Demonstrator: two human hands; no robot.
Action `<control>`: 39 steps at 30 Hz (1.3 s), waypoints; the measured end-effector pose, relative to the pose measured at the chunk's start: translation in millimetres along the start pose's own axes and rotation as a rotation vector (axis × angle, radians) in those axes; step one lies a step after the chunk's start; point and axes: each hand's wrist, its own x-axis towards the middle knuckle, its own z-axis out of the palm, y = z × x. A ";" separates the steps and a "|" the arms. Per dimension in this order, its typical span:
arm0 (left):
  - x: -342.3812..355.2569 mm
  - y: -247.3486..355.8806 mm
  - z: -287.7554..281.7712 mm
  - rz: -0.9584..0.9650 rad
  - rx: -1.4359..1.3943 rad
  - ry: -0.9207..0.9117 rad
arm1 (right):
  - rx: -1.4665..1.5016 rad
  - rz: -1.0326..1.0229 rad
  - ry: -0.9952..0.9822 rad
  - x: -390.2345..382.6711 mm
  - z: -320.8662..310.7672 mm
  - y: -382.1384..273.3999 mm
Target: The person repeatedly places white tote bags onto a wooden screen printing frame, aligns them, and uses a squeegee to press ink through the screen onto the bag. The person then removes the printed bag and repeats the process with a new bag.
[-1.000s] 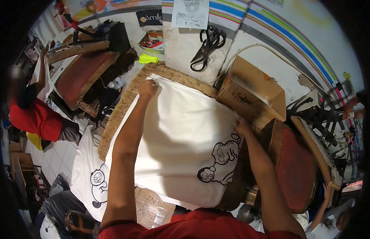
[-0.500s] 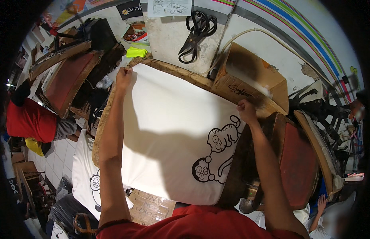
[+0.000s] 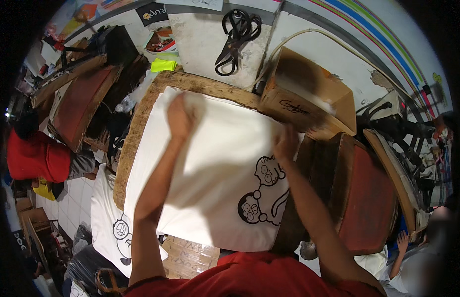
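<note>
A large white cloth (image 3: 205, 153) lies over a worn wooden board (image 3: 126, 153), with black line-drawn cartoon figures (image 3: 262, 198) on its right part. My left hand (image 3: 182, 119) is over the cloth's far left part, just in from the corner. Motion smears its fingers, so its grip cannot be read. Near the cloth's far right edge is my right hand (image 3: 285, 143), blurred as well and next to the cat drawing. Its fingertips are not clear. Soft creases and the shadow of my arms run across the cloth.
Large black-handled scissors (image 3: 237, 42) are beyond the board. An open cardboard box (image 3: 309, 94) stands at the far right. Red-topped wooden frames (image 3: 371, 208) flank the board. Another printed white cloth (image 3: 108, 213) hangs at left. People in red (image 3: 39, 153) and grey (image 3: 418, 262) are nearby.
Both hands have moved inward from the cloth's far corners, the left one rightward and nearer, the right one leftward. The far edge has come nearer, baring more board, and cloth now shows left of my left forearm.
</note>
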 end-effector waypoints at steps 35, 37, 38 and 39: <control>-446.5 405.6 -98.9 0.216 -0.622 -1.105 | 0.893 0.790 0.295 -567.7 -393.0 319.5; -483.2 471.7 -84.4 0.197 -0.884 -1.227 | 0.770 0.942 0.490 -641.5 -405.5 383.4; -498.1 506.7 -70.4 0.296 -0.858 -1.254 | 0.772 0.969 0.646 -681.8 -409.4 415.2; -513.9 538.5 -57.1 0.339 -0.928 -1.279 | 0.858 1.035 0.944 -721.6 -408.6 445.6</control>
